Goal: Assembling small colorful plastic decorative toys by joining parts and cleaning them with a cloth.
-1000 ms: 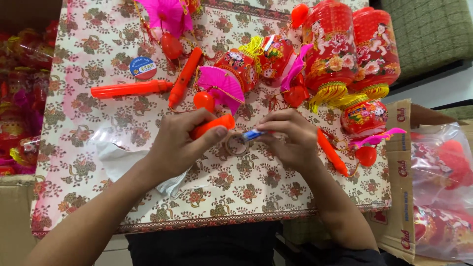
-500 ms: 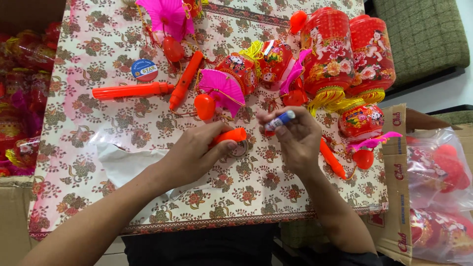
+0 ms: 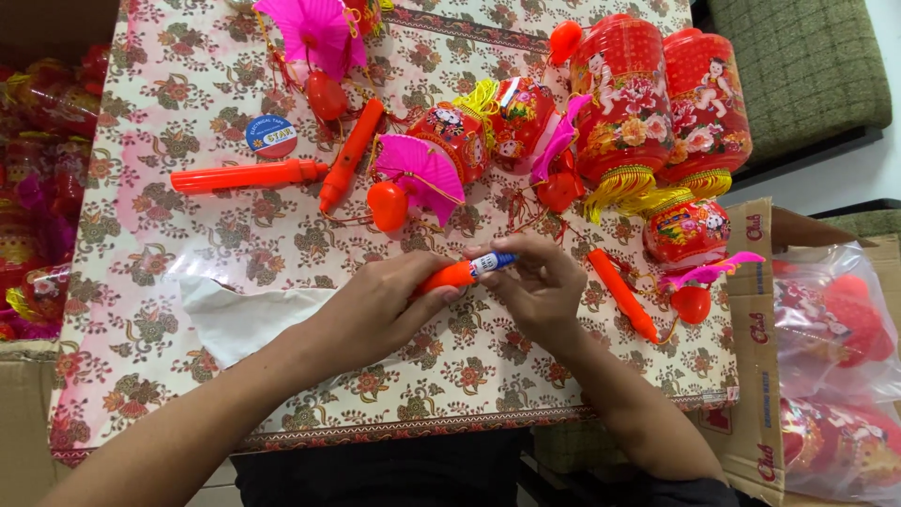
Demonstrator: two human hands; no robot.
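The left hand (image 3: 375, 305) now grips an orange plastic handle (image 3: 449, 275) with its fingers wrapped round it, and the right hand (image 3: 535, 286) pinches a small blue-and-white battery (image 3: 493, 262) between thumb and fingertips right at the handle's open end. Half a second ago the battery was held up apart from the handle, with a gap between the two hands; now the hands have come together and the battery's end touches or has just entered the tube, though how deep it sits cannot be told. A second ago both hands lay lower on the cloth. Judging from this, the battery is being fed into the handle and is not yet fully seated. All of this sits near the middle of the flowered tablecloth (image 3: 169, 75), toward the near edge. Just left of the left wrist lies a clear plastic bag (image 3: 235, 314). Farther off lie two more orange handles (image 3: 246, 176), a roll of blue tape (image 3: 271, 135), pink paper fans (image 3: 419, 164) and a cluster of red paper lanterns (image 3: 624, 94) at the far right. Another orange handle lies just right of the right hand. A cardboard box (image 3: 751, 329) with bagged lanterns stands at the right edge.
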